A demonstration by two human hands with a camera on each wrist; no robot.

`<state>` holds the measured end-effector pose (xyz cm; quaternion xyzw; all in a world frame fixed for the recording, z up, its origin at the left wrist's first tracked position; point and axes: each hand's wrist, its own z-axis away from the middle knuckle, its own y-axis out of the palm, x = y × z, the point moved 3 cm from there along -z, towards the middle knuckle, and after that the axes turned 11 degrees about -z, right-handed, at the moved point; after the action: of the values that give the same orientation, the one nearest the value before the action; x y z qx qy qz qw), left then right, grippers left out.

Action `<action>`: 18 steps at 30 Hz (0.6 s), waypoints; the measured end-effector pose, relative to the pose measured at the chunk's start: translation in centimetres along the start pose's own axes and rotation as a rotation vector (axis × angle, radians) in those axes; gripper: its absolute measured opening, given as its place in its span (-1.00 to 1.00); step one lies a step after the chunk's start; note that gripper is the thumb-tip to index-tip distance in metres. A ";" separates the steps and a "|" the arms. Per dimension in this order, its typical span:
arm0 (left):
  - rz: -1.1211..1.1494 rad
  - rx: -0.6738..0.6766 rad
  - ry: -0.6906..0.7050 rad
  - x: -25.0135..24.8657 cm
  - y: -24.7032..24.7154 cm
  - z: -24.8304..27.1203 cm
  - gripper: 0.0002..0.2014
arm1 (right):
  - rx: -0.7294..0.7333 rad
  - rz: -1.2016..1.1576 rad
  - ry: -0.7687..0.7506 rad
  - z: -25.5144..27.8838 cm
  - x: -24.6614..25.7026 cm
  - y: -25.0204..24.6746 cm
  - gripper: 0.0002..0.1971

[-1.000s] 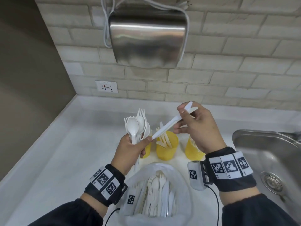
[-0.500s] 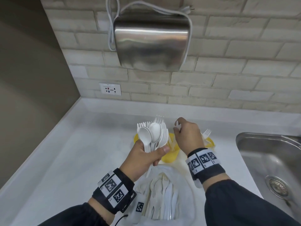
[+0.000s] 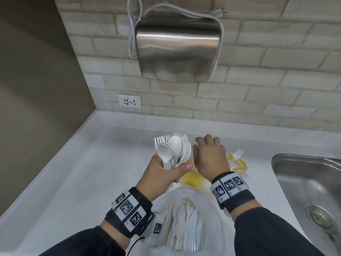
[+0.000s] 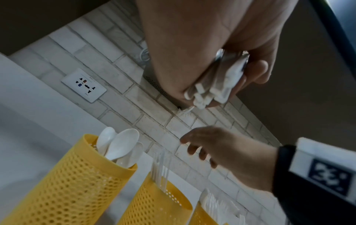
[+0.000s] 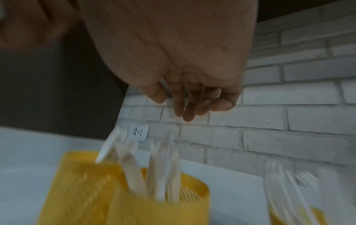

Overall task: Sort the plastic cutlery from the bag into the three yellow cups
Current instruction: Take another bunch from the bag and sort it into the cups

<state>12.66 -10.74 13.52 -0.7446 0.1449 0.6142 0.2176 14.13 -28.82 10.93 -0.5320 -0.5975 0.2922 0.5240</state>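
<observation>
My left hand [image 3: 166,172] grips a bundle of white spoons and forks [image 3: 172,150] upright, just left of the cups; their handle ends [image 4: 210,91] stick out of its fist. My right hand [image 3: 206,152] hovers over the middle yellow cup [image 3: 192,180] with its fingers [image 5: 185,106] hanging loose and holding nothing. Three perforated yellow cups stand in a row: the left cup [image 4: 77,182] holds spoons, the middle cup [image 5: 125,197] knives, the right cup [image 3: 239,165] forks. The clear bag [image 3: 184,218] with more white cutlery lies open between my wrists.
A steel sink [image 3: 304,182] is set into the white counter [image 3: 83,172] at the right. A metal hand dryer [image 3: 177,47] with a looped cord hangs on the brick wall above a socket [image 3: 129,101]. A dark wall closes off the left side.
My right hand carried a white knife down to the middle cup and let it go; it is now empty. My left hand kept its bundle, shifting slightly toward the cups.
</observation>
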 end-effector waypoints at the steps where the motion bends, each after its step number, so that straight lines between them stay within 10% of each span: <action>1: -0.005 -0.006 0.000 0.0 -0.2 0.0 -0.67 | -0.096 -0.129 -0.010 0.2 0.4 -1.0 -0.69; 7: -0.029 -0.082 -0.013 0.3 -0.8 -0.4 -0.83 | -0.216 -0.924 0.029 3.6 3.9 -7.3 -0.86; 18: -0.022 -0.115 -0.054 0.2 -0.8 -0.1 -0.79 | -0.008 -1.080 0.122 4.8 5.0 -7.2 -0.96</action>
<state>13.20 -10.15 13.41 -0.7408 0.0952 0.6387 0.1850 7.80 -25.01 17.63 -0.1674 -0.7556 -0.0522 0.6312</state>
